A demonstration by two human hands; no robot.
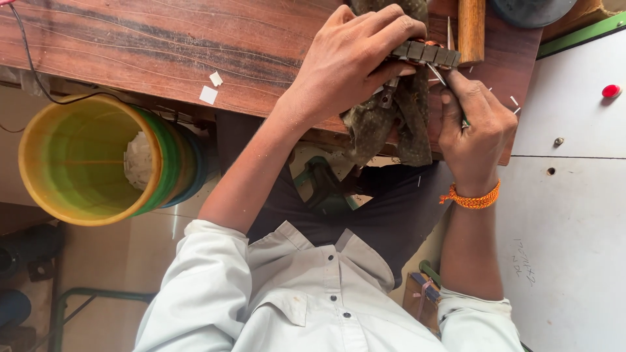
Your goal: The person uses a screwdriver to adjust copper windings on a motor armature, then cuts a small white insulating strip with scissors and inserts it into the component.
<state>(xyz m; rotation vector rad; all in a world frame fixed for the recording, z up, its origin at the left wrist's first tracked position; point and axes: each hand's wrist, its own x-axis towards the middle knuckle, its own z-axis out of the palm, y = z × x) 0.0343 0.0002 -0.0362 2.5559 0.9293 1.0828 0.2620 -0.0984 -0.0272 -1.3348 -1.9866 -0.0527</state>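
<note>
Head camera is looking straight down at a person in a white buttoned shirt with sleeves rolled up, sitting at a wooden counter. An orange thread band is sitting on the right wrist. Right hand is closing its fingers around a thin metal tool, pinching it with the tip pointing up toward the segmented metal part. Left hand is curling over a dark segmented metal part, fingers pressed together on top of it, thumb underneath, gripping it. That part is sitting at the far edge of the counter, on top of a dirty dark cloth that is hanging over the counter's near edge. Just right of the part a round wooden handle is standing out from the top edge. Two small white paper scraps are lying on the counter, well left of the hands. A yellow and green bucket is sitting on the floor at the left, below the counter edge. A white panel with a red button is filling the right side.
</note>
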